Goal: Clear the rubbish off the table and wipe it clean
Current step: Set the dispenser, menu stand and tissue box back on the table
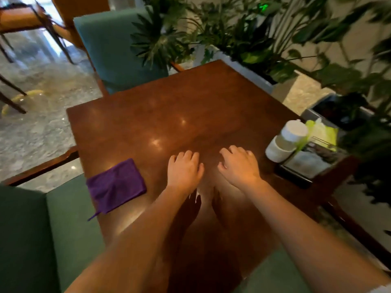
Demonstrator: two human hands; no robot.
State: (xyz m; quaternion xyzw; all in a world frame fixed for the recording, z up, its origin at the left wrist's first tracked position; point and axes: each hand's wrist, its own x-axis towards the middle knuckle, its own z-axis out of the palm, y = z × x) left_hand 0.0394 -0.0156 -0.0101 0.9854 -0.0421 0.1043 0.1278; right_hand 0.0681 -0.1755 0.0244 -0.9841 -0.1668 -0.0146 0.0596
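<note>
A dark wooden table (160, 115) fills the middle of the view. A folded purple cloth (116, 185) lies near its left front edge, with a loose thread hanging off the edge. My left hand (184, 170) hovers palm down just right of the cloth, holding nothing, fingers slightly curled. My right hand (239, 166) hovers beside it, also palm down and holding nothing. Two stacked white cups (285, 140) and a green tissue pack (323, 132) stand at the table's right edge, next to a dark holder (304, 166).
A teal chair (114, 49) stands at the far side. Teal seats (42, 229) flank the near side. A white planter (239, 66) with leafy plants runs along the right. A dark bin (338, 115) sits beyond the right edge. Marble floor lies to the left.
</note>
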